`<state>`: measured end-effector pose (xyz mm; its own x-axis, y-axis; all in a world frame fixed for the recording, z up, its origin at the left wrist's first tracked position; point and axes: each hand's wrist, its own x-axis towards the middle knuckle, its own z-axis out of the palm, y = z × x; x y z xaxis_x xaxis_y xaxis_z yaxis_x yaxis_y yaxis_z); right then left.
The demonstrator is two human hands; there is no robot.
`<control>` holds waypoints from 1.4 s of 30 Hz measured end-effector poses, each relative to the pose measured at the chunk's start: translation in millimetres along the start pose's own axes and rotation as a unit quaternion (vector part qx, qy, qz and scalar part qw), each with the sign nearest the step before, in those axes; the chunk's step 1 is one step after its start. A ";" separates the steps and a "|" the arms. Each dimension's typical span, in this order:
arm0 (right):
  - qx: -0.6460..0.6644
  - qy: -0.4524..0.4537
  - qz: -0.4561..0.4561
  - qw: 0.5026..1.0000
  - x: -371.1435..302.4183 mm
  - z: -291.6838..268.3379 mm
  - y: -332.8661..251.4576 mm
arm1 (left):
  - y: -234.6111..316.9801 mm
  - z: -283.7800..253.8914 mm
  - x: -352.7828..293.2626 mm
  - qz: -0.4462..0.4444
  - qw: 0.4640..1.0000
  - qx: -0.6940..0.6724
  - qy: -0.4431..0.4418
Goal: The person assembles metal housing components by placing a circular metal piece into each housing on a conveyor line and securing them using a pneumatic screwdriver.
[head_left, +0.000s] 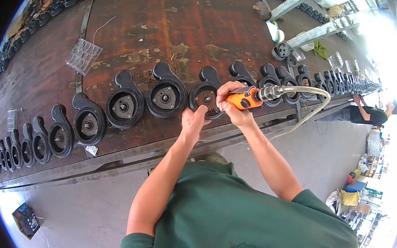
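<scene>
the right hand (233, 102) is gripping an orange air tool (245, 98) with fingers closed around it, nose on a black round housing (205, 95) lying mid-row on the brown bench (159, 26); the left hand (192, 121), fingers curled on its rim, is steadying it.

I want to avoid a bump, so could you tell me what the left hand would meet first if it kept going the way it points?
Probably the black pump housing, which the left hand already reaches.
</scene>
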<state>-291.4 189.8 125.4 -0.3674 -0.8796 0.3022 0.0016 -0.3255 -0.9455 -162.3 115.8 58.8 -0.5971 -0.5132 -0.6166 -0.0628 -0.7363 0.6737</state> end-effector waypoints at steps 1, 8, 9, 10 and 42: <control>-0.002 -0.016 0.002 1.000 0.0 -0.5 -0.8 | 0.4 0.1 -2.0 -0.002 1.000 0.000 0.006; -0.012 -0.005 -0.033 0.999 -1.6 5.9 7.3 | -5.4 -1.5 3.9 -0.012 1.000 0.015 0.019; -0.020 -0.011 -0.033 0.999 -0.4 7.0 6.5 | -5.8 -2.3 4.6 -0.005 1.000 0.010 0.017; 0.018 0.011 -0.012 1.000 -1.0 10.4 7.7 | -6.7 -2.7 5.6 0.002 1.000 0.004 0.015; 0.032 0.080 0.031 0.996 30.5 -3.8 -7.6 | -30.3 25.1 -11.9 0.100 0.985 -0.084 0.110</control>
<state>-306.1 166.7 141.4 -0.5083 -0.8336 0.2164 0.0852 -0.2987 -0.9505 -173.4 155.3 55.9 -0.3952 -0.7246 -0.5646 0.1834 -0.6645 0.7245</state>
